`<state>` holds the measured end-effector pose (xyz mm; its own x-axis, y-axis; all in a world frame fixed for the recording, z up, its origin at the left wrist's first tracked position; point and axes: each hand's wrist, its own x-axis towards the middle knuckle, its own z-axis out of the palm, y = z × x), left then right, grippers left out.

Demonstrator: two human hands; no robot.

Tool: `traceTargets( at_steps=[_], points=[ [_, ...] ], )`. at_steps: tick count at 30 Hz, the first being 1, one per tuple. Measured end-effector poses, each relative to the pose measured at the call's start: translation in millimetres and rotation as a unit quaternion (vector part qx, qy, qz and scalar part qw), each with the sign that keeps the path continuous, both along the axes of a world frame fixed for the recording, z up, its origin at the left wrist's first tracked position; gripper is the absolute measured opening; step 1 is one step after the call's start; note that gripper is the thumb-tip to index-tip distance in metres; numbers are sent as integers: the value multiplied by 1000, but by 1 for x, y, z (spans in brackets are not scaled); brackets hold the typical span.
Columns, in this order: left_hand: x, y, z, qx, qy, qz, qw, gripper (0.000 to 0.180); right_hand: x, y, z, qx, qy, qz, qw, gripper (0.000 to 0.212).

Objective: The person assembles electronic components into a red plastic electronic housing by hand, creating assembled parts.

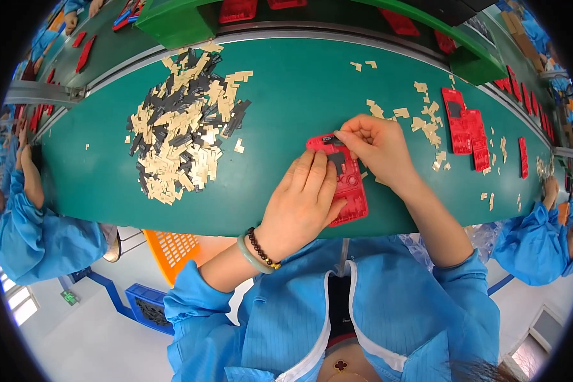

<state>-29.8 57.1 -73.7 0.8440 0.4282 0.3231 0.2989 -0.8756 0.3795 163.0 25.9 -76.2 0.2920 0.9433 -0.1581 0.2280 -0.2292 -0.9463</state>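
"The right hand [379,148] pinches the black strip [328,140] by its end?"

"Yes; the left hand [302,198] lies over the red case [353,205], gripping or not, I can't tell."

"Where's the case?"

"Just right of centre, on the green table [286,95]; a pile [184,127] sits upper left, red parts [461,130] at right."

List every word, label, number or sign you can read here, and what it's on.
No text is legible.
Black strip on the red casing, by the right hand: pale marks, too small to read.
Green sign at lower left: pale marks, too small to read.
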Motion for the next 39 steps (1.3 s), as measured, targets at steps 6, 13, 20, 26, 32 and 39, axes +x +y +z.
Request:
traceTargets(
  at_steps=[6, 13, 20, 26, 32, 39],
  points=[
    [-1, 1, -1, -7, 4, 6, 1000, 56, -9, 4, 10, -6, -38, 5, 999, 10],
    [10, 6, 12, -31, 19, -5, 999, 49, -1, 1, 21, -43, -57, 56, 996, 16],
    [11, 11, 13, 7, 40, -23, 999, 48, -17, -23, -12, 185, -529, -11, 828, 32],
    [23, 7, 15, 18, 43, -49, 998, 47, -9, -35, -19, 187, -513, 8, 838, 20],
    [17, 11, 22, -3, 20, 17, 1000, 49, -18, -39, -5, 147, -438, 72, 884, 29],
    [40, 12, 7, 0, 47, 5, 999, 52, 2, -88, 20, 174, -388, 254, 869, 36]
  ],
)
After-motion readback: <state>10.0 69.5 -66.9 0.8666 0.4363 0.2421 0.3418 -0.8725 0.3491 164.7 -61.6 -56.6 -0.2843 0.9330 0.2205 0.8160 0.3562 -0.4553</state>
